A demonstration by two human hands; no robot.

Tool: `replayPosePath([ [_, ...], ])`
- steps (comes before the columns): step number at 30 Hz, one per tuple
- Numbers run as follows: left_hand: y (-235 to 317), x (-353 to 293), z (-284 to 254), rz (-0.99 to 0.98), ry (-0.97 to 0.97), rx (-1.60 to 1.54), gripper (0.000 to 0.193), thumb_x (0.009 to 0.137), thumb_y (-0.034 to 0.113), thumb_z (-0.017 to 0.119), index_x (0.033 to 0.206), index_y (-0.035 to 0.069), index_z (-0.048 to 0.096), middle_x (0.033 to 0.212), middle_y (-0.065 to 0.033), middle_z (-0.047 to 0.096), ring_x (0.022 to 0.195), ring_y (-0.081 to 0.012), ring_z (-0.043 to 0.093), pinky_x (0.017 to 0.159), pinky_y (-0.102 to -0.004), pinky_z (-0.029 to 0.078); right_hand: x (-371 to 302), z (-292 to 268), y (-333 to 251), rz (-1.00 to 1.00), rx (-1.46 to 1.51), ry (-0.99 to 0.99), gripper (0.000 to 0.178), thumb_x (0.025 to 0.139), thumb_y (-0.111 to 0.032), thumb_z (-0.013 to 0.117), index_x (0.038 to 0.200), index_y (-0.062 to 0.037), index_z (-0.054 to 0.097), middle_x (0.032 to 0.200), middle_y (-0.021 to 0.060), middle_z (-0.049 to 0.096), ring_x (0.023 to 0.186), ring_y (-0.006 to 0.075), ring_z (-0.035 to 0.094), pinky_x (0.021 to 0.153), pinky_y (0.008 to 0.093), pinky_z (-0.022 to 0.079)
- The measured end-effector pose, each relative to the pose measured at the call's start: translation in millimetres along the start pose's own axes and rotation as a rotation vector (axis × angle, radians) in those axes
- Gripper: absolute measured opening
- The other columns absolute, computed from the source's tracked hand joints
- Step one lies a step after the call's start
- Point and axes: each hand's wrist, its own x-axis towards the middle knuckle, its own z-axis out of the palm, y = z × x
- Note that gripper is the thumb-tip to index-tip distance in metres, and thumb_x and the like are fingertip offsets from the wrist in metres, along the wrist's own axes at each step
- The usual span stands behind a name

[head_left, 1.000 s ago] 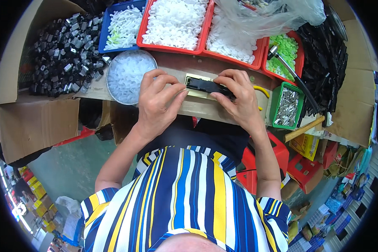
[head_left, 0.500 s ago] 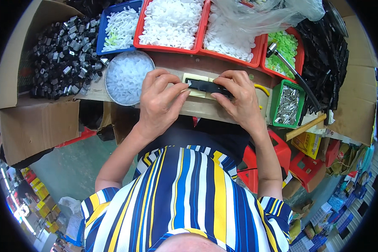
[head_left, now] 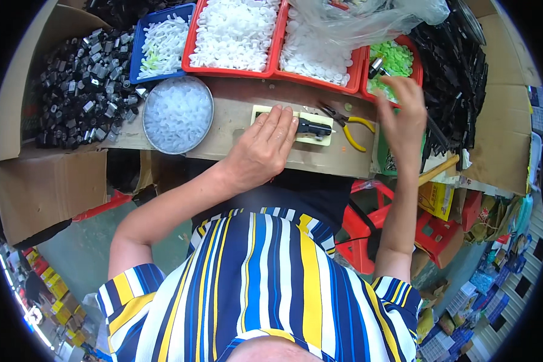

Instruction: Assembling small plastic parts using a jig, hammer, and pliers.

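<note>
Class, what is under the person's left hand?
Under the left hand is a black part on or in a pale block. Their right ends show; the fingers hide the middle.

left hand [head_left: 264, 145] flat across the black part [head_left: 311, 127] (right hand [head_left: 403, 113] near the hammer [head_left: 376, 66])

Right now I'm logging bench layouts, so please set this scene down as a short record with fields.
Left hand: laid across a black part on the cream block
Right hand: blurred, over the shaft of the hammer; grip unclear
Pliers: yellow-handled, on the table right of the block
Round dish: small translucent pieces, left of the left hand
Red trays: small white or light-green pieces, along the table's far side
</note>
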Motion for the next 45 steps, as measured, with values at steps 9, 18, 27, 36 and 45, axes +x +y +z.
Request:
replayPosePath([
  [9,-8,12,4,0.114,-0.03,0.067,0.04,0.078,0.008,0.058,0.111,-0.016,0.063,0.112,-0.029,0.064,0.104,-0.0388,0.065,0.087,-0.0415,0.054,2,-8,67,0.033,-0.438,-0.249,0.017,0.087,-0.016,0.067,0.1,-0.0047,0.065,0.099,0.0102,0.061,0.095,0.0298,0.059,0.076,0.0443,0.048],
  [18,-4,8,5,0.199,0.018,0.267,0.039,0.077,0.009,0.059,0.104,-0.018,0.065,0.102,-0.0323,0.066,0.096,-0.0404,0.067,0.079,-0.0385,0.056,-29,-38,-18,0.076,0.162,-0.217,0.014,0.098,-0.012,0.055,0.103,0.0006,0.056,0.088,0.0238,0.061,0.081,0.0439,0.062,0.067,0.0478,0.048],
  [27,-7,10,4,0.213,0.015,0.255,0.039,0.077,0.009,0.059,0.104,-0.018,0.066,0.101,-0.0316,0.066,0.094,-0.0392,0.067,0.078,-0.0371,0.056,-54,-51,-69,0.023,0.193,-0.204,0.014,0.093,-0.003,0.06,0.106,-0.0006,0.056,0.086,0.0206,0.062,0.072,0.0397,0.064,0.061,0.043,0.05],
  [36,-9,16,5,0.22,0.018,0.264,0.039,0.076,0.01,0.059,0.103,-0.017,0.066,0.102,-0.0311,0.066,0.094,-0.039,0.068,0.078,-0.0367,0.056,-75,-28,-58,-0.068,0.095,-0.271,0.031,0.089,-0.005,0.066,0.118,-0.0007,0.058,0.085,0.0181,0.064,0.069,0.0368,0.063,0.06,0.0425,0.051],
  [45,0,10,3,0.176,0.015,0.23,0.039,0.075,0.009,0.059,0.104,-0.016,0.066,0.105,-0.0304,0.066,0.096,-0.0385,0.067,0.081,-0.0381,0.055,-72,-21,-62,-0.018,0.022,-0.419,0.03,0.094,-0.016,0.062,0.121,-0.0064,0.057,0.078,0.0181,0.062,0.067,0.0383,0.064,0.059,0.0475,0.052],
])
